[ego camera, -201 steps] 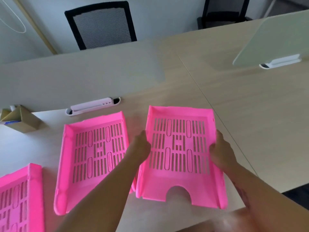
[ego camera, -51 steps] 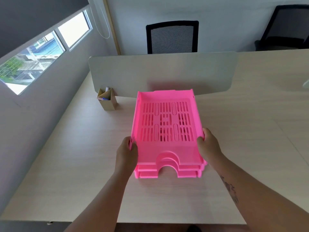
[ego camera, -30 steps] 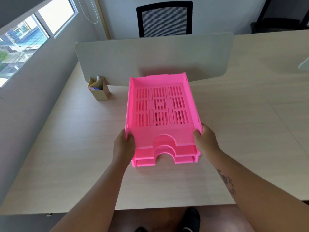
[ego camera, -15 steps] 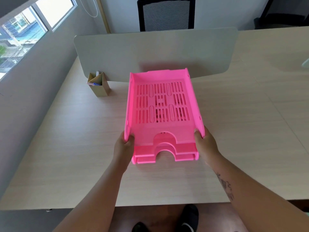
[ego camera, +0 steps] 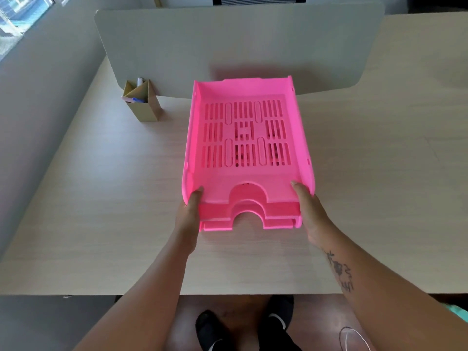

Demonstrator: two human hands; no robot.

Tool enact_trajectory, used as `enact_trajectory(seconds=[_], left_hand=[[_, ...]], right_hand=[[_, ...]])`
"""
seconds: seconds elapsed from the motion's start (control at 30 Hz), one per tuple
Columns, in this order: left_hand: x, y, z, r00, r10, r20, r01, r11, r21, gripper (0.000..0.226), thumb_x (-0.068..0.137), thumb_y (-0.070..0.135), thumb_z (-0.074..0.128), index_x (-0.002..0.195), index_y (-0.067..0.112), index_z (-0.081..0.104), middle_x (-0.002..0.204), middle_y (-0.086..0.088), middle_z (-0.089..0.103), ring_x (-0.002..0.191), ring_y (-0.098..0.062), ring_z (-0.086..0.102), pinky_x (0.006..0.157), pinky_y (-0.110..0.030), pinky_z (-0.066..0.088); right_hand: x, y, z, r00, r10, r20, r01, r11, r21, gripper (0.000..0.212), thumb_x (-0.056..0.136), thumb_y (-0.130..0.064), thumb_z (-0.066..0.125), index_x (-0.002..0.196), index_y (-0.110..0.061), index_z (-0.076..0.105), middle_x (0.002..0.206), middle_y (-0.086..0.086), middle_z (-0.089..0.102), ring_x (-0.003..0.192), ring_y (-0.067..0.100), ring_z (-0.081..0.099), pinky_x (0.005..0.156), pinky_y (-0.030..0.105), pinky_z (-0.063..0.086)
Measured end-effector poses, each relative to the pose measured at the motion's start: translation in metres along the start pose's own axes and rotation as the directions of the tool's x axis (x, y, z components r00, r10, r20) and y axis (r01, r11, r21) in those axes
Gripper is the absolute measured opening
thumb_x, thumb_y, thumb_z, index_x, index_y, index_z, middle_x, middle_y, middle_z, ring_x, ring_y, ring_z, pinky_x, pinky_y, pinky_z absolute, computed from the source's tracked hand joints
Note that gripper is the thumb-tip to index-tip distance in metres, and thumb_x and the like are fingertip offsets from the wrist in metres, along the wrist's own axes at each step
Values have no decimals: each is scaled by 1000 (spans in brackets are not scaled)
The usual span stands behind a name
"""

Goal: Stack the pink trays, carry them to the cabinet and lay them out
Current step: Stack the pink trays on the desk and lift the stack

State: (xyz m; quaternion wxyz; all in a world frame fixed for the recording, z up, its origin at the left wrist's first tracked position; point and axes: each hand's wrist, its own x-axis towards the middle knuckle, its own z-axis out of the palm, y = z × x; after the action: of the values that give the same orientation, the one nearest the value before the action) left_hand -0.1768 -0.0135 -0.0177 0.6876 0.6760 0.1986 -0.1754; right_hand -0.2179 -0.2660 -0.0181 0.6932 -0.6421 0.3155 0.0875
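A stack of pink trays (ego camera: 247,138) with slotted bottoms is over the middle of the wooden desk (ego camera: 101,198), its arched front openings facing me. Three layers show at the front. My left hand (ego camera: 188,216) grips the stack's front left corner, thumb over the top tray's rim. My right hand (ego camera: 307,211) grips the front right corner the same way. Whether the stack touches the desk I cannot tell. No cabinet is in view.
A grey divider panel (ego camera: 177,46) stands upright across the desk just behind the trays. A small cardboard pen holder (ego camera: 141,102) with pens stands at the left by the panel. The desk's near edge (ego camera: 228,294) runs below my forearms, with my shoes (ego camera: 243,325) under it.
Earlier the trays lay apart on the desk; now they are one stack in both hands. Over the last second the stack has come slightly nearer to me and the view tipped down.
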Motion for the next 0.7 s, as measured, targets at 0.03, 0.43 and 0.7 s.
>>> enact_trajectory(seconds=[0.03,0.43,0.7], left_hand=[[0,2,1,1000,-7,-8,7,1000,-3,63,83,53,54,131,12,54,114,-19,72,98,-34,71,69,-34,57],[5,9,6,1000,11,-26,-13,996,-86,69,77,63,53,127,16,61,112,-19,73,101,-40,71,92,-61,53],[-10,19,5,999,33,18,-30,989,-144,67,78,66,53,125,20,63,112,-19,73,101,-42,70,88,-64,53]], right_hand=[[2,-1,-1,1000,-3,12,3,1000,1,62,78,-62,53,127,-24,56,107,12,72,93,29,71,86,50,56],[11,-9,-9,997,-49,53,48,999,26,85,60,-75,62,133,-32,54,120,7,68,112,31,64,101,57,45],[-11,-23,-10,993,-118,22,117,992,44,66,70,-66,57,127,-33,56,114,11,70,104,34,68,96,58,49]])
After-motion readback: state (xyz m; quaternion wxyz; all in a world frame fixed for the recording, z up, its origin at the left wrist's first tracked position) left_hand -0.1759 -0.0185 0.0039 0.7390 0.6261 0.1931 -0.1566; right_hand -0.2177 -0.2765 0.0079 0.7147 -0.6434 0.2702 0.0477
